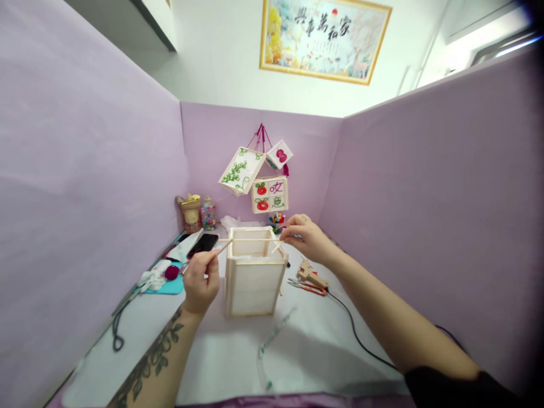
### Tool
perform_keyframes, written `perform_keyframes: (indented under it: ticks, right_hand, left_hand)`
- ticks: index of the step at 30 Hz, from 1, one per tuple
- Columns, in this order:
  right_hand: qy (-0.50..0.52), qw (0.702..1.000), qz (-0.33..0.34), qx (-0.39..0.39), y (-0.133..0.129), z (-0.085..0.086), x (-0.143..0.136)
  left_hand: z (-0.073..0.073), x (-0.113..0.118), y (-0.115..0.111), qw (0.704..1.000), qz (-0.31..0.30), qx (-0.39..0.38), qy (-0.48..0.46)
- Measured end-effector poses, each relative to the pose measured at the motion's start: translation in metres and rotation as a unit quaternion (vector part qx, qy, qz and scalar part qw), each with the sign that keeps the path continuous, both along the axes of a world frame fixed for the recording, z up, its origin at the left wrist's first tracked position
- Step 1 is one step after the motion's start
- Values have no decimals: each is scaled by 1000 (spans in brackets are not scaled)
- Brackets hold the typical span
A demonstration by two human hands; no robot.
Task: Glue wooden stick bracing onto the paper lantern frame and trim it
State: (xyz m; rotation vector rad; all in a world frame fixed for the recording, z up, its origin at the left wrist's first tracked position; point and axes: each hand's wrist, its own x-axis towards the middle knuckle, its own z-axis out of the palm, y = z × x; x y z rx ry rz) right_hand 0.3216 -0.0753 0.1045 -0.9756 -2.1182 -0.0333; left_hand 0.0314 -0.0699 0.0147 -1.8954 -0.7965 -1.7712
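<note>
A box-shaped lantern frame of thin pale wood strips with whitish translucent panels stands upright on the table, its top uncovered. To its left, my left hand is closed around a slim wooden stick that slants toward the top rim. My right hand, at the upper right corner, pinches another short wooden stick. Between the two hands a thin crosswise stick runs over the opening. Whether these sticks are joined to each other, or rest on the rim, I cannot tell.
Right of the box lie a glue gun with a black cord and orange-handled snips. A phone, a jar of colourful beads and a blue sheet are on the left. Decorated lantern boxes hang behind. Lilac walls enclose three sides.
</note>
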Motion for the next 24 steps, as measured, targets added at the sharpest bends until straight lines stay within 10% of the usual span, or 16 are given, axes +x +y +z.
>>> perform_keyframes:
  ticks: [10, 24]
  right_hand:
    - [-97, 987, 108, -72, 7, 9, -12]
    - [-141, 983, 52, -109, 5, 18, -12]
  left_hand:
    - [-1, 2, -2, 1000, -6, -8, 8]
    - [0, 4, -6, 999, -43, -3, 18]
